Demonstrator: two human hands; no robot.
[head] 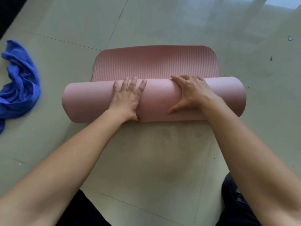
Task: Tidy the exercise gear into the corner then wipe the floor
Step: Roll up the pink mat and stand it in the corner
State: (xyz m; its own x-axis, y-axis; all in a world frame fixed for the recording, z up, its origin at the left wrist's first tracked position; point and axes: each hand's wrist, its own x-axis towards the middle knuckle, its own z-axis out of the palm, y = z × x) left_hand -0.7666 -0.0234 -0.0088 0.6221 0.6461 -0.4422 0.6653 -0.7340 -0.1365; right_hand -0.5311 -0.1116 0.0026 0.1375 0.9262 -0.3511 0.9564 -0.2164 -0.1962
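Lying under both hands' fingers (pixel 130 84): pink mat (pixel 156 62).

Pale, glossy tiled floor (pixel 68 30) with thin grout lines (pixel 114 28); bright reflected glare (pixel 276 4) upper right; dark strip (pixel 8 13) upper left.

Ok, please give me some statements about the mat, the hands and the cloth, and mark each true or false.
1. The left hand and the right hand rest on the rolled part of the mat. True.
2. The mat is rolled up completely. False: a flat part lies beyond the roll.
3. The cloth lies on the mat. False: it lies on the floor, apart from the mat.
4. The flat part is ribbed. True.
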